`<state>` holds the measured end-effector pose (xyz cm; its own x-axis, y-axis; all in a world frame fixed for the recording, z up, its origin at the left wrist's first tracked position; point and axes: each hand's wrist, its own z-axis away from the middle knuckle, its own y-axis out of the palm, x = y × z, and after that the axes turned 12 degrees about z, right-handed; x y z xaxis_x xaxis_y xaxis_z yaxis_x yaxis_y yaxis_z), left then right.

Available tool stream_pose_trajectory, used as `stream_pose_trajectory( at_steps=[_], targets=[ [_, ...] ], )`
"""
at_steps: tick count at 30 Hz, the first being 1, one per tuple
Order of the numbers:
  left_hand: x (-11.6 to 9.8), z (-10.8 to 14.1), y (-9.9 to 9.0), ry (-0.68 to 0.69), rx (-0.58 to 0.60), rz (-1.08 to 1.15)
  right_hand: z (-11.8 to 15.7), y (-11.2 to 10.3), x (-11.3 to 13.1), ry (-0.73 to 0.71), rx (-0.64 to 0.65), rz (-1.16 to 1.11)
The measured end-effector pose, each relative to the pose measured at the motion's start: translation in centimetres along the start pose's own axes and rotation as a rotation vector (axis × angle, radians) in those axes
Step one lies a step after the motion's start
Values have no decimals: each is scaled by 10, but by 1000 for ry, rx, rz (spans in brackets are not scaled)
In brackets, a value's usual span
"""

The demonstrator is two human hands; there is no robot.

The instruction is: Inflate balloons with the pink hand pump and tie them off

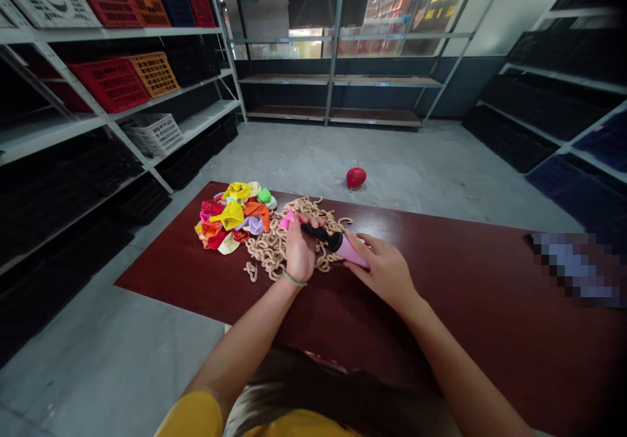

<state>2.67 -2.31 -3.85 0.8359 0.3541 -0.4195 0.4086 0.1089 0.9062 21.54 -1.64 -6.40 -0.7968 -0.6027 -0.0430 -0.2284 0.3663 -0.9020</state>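
A pink and black hand pump [353, 250] is held over the dark red table [441, 274]. My right hand [385, 266] is closed around its pink barrel. At the pump's black end, my left hand [300, 247] is closed, with a bright pink balloon [287, 219] between its fingers. Beneath and around my left hand lies a pile of beige curled strands [269, 251]. To the left of that pile is a heap of limp balloons [228, 215] in yellow, red, orange, green and purple. How the pink balloon meets the pump tip is hidden by my fingers.
Beyond the table, a red inflated balloon [356, 177] rests on the grey floor. Shelves with coloured crates [110, 83] stand at the left, more shelving [382, 81] at the back, and dark crates [524, 123] at the right. A blurred-out object [578, 267] lies at the table's right.
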Motion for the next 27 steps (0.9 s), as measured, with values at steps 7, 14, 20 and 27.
stream_pose_trajectory(
  at_steps=[7,14,20,27],
  targets=[
    [-8,-16,21,221,-10,-71,4,3,-9,64,88,-120],
    [-48,-58,59,279,5,-74,7,1,10,229,65,-346],
    [-4,-52,55,135,39,-143,8,8,17,360,67,-424],
    [19,-34,36,85,17,-129,6,10,12,397,44,-411]
  ],
)
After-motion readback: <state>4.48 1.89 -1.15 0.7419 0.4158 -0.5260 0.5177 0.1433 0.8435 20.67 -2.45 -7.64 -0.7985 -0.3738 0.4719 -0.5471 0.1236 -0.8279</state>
